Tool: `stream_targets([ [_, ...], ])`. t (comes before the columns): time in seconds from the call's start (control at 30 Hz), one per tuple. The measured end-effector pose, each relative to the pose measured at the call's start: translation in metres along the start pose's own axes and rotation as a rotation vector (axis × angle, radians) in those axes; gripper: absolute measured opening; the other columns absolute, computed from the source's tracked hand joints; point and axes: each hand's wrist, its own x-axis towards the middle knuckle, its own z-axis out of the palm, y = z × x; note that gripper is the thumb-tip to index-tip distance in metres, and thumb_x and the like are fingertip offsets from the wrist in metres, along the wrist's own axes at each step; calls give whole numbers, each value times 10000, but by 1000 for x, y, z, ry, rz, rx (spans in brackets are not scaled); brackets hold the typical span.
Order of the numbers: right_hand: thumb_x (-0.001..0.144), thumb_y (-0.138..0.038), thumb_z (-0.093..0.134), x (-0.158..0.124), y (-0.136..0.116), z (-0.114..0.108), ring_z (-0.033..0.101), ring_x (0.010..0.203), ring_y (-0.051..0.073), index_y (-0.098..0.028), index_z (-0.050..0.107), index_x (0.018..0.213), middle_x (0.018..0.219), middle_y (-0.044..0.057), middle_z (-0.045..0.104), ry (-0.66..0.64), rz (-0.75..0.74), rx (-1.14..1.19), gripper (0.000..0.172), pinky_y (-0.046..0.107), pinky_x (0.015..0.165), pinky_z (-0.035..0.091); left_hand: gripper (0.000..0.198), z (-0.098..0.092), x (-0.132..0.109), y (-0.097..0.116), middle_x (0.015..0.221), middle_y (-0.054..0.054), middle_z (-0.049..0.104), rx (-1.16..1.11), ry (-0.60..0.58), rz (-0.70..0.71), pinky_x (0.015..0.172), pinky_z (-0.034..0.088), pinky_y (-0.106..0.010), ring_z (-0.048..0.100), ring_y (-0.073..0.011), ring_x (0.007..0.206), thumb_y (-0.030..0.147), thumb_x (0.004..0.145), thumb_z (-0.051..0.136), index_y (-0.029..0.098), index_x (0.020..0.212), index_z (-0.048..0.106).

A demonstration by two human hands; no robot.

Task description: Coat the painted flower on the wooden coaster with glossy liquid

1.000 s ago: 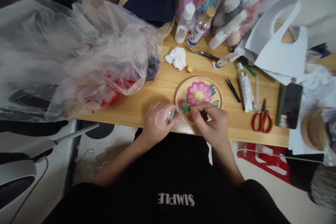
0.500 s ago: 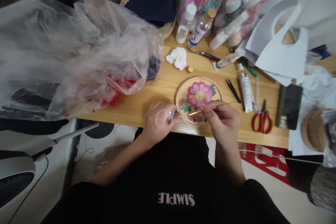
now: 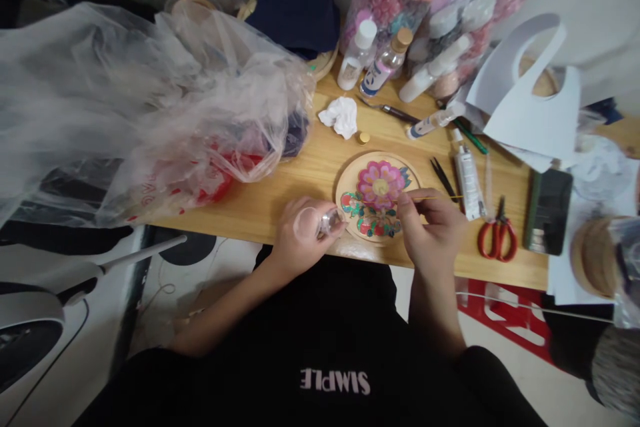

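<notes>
Pinching thin gold stick (image 3: 447,197) over flower-decorated wooden plate (image 3: 347,177): person's right hand (image 3: 433,227), fingertips together, likely for fine control; contact with plate unclear. Left hand (image 3: 303,240) curls round small clear vessel (image 3: 327,221) beside plate, probably keeping it within stick's reach. Plate rests near table (image 3: 240,213) edge, handy for both hands.

We hold clear container (image 3: 326,222) in left hand (image 3: 301,233), just left of round plate (image 3: 349,173). Right hand (image 3: 434,230) pinches thin yellow stick (image 3: 450,197), tip end over plate. On plate: pink flower (image 3: 381,180) far, red-green pieces (image 3: 375,225) near. Beyond plate we see gold cap (image 3: 363,138), crumpled tissue (image 3: 342,117), bottles (image 3: 356,60). Right: tweezers (image 3: 443,177), tube (image 3: 468,178), red-handled snips (image 3: 499,237), phone (image 3: 549,210). Left: big plastic bag (image 3: 210,93), partly on table (image 3: 245,210).
</notes>
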Motion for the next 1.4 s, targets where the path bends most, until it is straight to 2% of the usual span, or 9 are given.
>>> stream_targets([
  [0.23, 832, -238, 646, 1, 0, 1, 466, 449, 79, -189, 654, 712, 531, -48, 578, 1, -61, -78, 130, 218, 448, 352, 249, 0, -2, -1, 779, -37, 721, -61, -1, -47, 710, 547, -306, 666, -148, 703, 403, 839, 696, 172, 919, 651],
  [0.4, 827, -241, 645, 1, -1, 2, 453, 431, 72, -187, 650, 697, 520, -53, 578, 12, -74, -89, 141, 214, 435, 344, 244, 0, -2, -1, 778, -39, 720, -50, 26, -16, 694, 547, -306, 672, -153, 700, 385, 845, 691, 159, 923, 641],
  [0.67, 825, -239, 649, 0, 0, 3, 483, 441, 80, -188, 665, 712, 543, -38, 613, 11, -55, -78, 125, 215, 429, 354, 245, -1, -1, 0, 759, -30, 711, -27, 40, 17, 649, 539, -289, 670, -152, 678, 372, 837, 704, 152, 917, 630],
  [1.4, 821, -242, 658, 1, 1, 5, 477, 425, 71, -183, 663, 714, 513, -45, 602, 0, -43, -73, 122, 204, 419, 354, 230, 0, -1, -1, 771, -36, 715, -20, 48, 32, 677, 553, -301, 677, -154, 700, 369, 840, 696, 164, 921, 633],
])
